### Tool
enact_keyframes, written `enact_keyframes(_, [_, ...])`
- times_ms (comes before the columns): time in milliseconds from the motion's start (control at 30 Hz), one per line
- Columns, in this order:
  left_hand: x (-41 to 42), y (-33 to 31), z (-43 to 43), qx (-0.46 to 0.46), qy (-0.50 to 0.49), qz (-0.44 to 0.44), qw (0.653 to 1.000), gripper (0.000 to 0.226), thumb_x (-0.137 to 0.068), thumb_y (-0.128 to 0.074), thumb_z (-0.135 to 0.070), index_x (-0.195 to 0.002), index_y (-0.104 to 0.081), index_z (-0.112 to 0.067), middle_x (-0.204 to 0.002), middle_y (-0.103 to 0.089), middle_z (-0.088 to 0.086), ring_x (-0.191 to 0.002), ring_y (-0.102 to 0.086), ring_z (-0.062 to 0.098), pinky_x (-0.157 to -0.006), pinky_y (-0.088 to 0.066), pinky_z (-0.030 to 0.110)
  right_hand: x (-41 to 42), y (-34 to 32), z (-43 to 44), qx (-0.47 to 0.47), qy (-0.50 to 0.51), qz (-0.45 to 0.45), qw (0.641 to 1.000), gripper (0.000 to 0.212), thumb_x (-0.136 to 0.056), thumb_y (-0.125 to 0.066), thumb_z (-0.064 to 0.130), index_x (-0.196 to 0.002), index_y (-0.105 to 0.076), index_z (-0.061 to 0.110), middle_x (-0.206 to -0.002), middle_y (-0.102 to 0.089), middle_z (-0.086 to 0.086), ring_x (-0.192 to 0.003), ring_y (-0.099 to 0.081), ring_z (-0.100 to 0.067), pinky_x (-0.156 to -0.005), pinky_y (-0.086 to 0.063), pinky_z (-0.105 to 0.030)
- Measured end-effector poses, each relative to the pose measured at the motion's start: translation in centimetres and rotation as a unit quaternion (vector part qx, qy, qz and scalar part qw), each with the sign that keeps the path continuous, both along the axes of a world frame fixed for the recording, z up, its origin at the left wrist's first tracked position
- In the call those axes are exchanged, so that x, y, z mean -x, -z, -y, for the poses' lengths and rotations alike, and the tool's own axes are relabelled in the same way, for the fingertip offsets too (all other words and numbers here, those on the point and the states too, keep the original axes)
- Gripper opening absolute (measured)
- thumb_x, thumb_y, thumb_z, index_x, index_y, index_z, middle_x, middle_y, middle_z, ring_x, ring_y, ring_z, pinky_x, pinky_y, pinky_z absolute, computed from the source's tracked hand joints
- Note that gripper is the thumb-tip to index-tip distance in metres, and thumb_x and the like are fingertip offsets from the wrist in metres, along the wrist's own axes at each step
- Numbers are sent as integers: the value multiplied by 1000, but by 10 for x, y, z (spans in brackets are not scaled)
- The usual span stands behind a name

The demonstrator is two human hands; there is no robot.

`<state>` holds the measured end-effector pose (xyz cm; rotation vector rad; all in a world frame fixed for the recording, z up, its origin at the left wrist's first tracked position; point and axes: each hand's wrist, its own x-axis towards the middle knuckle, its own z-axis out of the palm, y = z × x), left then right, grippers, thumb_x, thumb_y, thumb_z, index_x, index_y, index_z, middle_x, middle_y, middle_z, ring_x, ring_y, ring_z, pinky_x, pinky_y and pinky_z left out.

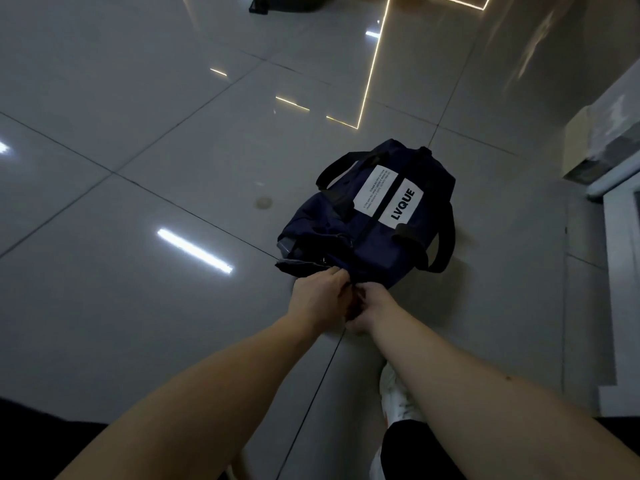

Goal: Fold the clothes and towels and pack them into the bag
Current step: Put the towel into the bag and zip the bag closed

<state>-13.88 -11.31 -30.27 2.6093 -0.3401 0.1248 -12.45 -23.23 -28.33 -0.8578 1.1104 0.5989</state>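
A navy duffel bag (374,220) with black straps and white "LVQUE" labels lies on its side on the glossy tiled floor. Its near end gapes a little at the left, showing a grey lining. My left hand (320,294) grips the bag's near edge, fingers curled over the dark fabric. Right beside it, my right hand (369,311) pinches something small and dark at the same end of the bag; what it is stays hidden between the two hands. No clothes or towels show outside the bag.
Large grey floor tiles (156,289) spread to the left and ahead. A white cabinet edge (620,216) with a pale box above it stands at the right. My white shoe (394,393) is below the hands. A dark object (277,3) sits far back.
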Motion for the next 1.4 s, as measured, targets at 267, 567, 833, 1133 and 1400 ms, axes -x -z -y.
enact_keyframes(267, [-13,-16,-23,107,-117,-37,987,11,-93,-56,-37,-90,-58,-26,-83,-62,-9,-76,-61,18,-69,-54,40,9,4,2,134,38,28,990,22,-100,-48,19,-89,-65,11,-68,-59,-2,-54,-49,-12,-47,-38,-24])
enact_keyframes(567, [-15,-22,-19,150,-133,-64,978,16,-95,-59,-32,-102,-71,-23,-101,-57,-10,-88,-58,12,-79,-54,38,12,-33,-20,615,-469,334,539,23,-100,-53,31,-122,-57,25,-112,-67,1,-102,-64,-25,-82,-51,-39])
enact_keyframes(833, [-18,-25,-33,188,-204,-80,957,16,-94,-61,-32,-94,-68,-18,-94,-56,-8,-77,-54,9,-70,-46,26,-9,-37,-17,657,-543,287,438,21,-102,-46,35,-103,-59,19,-103,-68,-5,-95,-66,-28,-78,-51,-38])
enact_keyframes(1133, [-24,-7,-36,370,-297,-132,870,16,-93,-68,-28,-102,-72,-15,-127,-51,-7,-88,-57,5,-90,-54,29,-23,-77,-32,627,-616,403,255,11,-95,-56,26,-102,-60,19,-95,-64,-2,-88,-62,-26,-72,-44,-36])
enact_keyframes(1400, [-25,-1,-42,367,-281,-152,874,10,-95,-63,-32,-100,-70,-26,-103,-63,-12,-89,-62,9,-81,-56,32,-73,-67,-35,607,-676,396,133,45,-87,-65,54,-113,-59,18,-110,-57,-4,-104,-53,-25,-90,-40,-38])
